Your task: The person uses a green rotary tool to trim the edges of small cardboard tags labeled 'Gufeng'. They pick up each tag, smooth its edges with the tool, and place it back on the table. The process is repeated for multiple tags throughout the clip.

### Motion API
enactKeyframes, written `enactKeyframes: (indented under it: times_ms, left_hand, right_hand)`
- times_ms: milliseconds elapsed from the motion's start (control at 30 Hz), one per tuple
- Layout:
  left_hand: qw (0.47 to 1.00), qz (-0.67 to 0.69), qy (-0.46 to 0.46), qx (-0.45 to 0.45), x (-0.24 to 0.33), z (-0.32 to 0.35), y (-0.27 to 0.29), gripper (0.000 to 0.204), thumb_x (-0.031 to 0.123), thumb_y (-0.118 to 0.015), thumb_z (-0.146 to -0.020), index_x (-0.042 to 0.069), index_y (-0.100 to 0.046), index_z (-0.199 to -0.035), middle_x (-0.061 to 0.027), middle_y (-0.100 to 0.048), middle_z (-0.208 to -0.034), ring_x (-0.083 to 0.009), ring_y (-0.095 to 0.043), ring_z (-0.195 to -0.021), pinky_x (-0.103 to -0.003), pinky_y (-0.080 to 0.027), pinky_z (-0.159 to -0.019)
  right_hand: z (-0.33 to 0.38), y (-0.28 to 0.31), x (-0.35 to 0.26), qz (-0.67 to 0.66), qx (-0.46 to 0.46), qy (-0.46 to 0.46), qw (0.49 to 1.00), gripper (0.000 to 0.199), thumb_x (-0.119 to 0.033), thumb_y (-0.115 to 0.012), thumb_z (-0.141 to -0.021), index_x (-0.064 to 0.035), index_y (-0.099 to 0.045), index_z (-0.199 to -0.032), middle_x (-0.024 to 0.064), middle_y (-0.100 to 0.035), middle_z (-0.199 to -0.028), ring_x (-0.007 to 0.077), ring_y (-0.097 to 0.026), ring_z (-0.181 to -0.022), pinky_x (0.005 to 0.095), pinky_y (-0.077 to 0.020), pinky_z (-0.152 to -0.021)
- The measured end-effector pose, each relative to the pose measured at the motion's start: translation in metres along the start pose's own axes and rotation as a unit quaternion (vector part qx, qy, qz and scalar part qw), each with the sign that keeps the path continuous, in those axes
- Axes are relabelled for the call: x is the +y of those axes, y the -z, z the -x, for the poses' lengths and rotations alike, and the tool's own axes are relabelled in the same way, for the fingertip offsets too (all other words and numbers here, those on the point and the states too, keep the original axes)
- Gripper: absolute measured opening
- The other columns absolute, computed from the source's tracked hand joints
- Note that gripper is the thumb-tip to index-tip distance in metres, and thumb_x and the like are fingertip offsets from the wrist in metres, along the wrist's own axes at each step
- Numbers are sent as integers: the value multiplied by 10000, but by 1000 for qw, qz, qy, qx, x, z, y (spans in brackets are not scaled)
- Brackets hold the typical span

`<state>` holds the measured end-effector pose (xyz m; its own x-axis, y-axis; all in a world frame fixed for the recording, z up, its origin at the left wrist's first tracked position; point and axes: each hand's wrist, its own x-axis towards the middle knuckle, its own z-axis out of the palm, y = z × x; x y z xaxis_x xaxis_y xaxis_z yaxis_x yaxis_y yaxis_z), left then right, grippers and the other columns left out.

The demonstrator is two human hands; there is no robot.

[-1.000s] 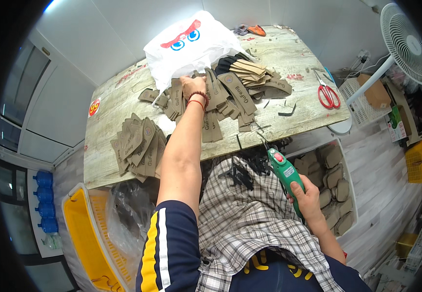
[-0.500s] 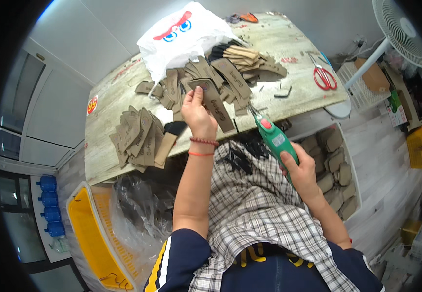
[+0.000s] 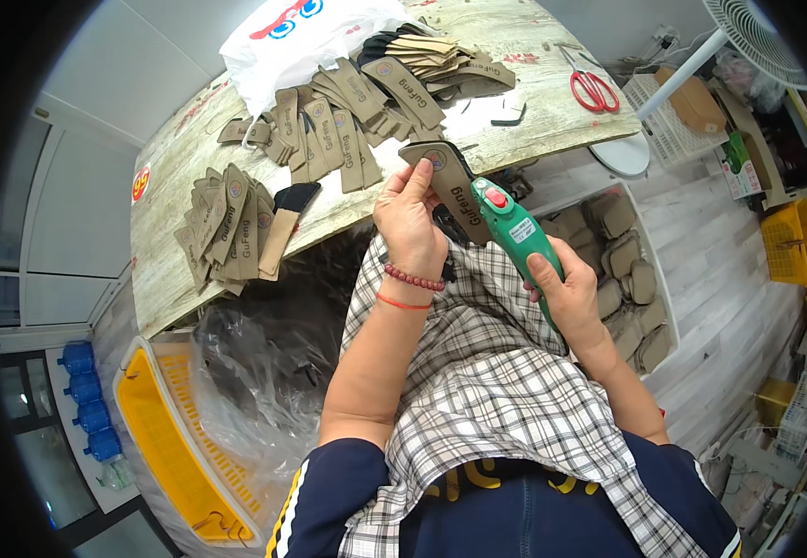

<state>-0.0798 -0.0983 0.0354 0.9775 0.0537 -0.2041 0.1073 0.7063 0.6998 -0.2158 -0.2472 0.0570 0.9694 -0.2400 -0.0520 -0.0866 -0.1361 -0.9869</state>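
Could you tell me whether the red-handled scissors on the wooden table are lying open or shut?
Shut, as far as the view shows: the red-handled scissors lie flat on the wooden table, handles side by side, blades together in one thin line.

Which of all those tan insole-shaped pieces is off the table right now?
Only the tan piece pinched in the left hand, held up against the green power tool in the right hand. All others lie in piles on the table.

A small craft workshop: beyond the hands, a worn wood-grain worktable (image 3: pixel 552 112) carries heaps of tan cut cardboard-like insole pieces (image 3: pixel 226 223) and red-handled scissors (image 3: pixel 591 88). Right of the grip sit shelves of stacked brown pads (image 3: pixel 622 279); lower left, a yellow plastic crate (image 3: pixel 166 446) lined with clear sheeting
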Motion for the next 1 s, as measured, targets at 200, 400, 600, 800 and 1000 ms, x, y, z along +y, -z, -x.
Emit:
enactKeyframes:
  times_ms: [200,400,600,800,1000]
  left_hand:
    - [999,-11,30,-42,-5,4,8,91,71,-633,-896,3,-646,-954,-70,-692,-875,-127,-648,-725,-244,-519,-659]
    - [996,-54,5,-65,1,10,8,76,45,-674,-856,-7,-689,-910,-37,-688,-803,-79,-595,-646,-209,-469,-610]
    - [986,-139,-32,-87,18,7,8,122,45,-651,-874,-37,-688,-957,-45,-694,-843,-73,-610,-697,-203,-486,-649]
    - [968,-214,-53,-116,25,0,11,146,66,-638,-891,-43,-685,-978,-55,-694,-853,-79,-620,-717,-211,-497,-649]
    - [945,-292,-48,-139,27,4,11,117,56,-663,-855,-38,-707,-909,1,-672,-785,-43,-567,-695,-199,-457,-631]
  right_hand:
    - [0,3,-1,-11,-4,0,1000,426,-354,-629,-917,13,-604,-1132,6,-578,-690,57,-519,-557,217,-425,-501]
    - [-1,6,-12,-25,-14,2,1000,428,-356,-620,-922,17,-597,-1131,11,-582,-723,57,-527,-580,212,-431,-505]
    - [-1,13,-6,-16,-40,-6,999,431,-357,-619,-922,18,-593,-1132,17,-582,-724,59,-524,-579,210,-432,-512]
    - [1,12,-4,-11,-41,5,999,423,-359,-619,-921,15,-599,-1118,16,-574,-706,59,-516,-569,216,-430,-512]
    - [-2,13,-6,-11,-43,10,999,426,-362,-620,-920,16,-599,-1116,15,-572,-707,61,-516,-564,220,-432,-509]
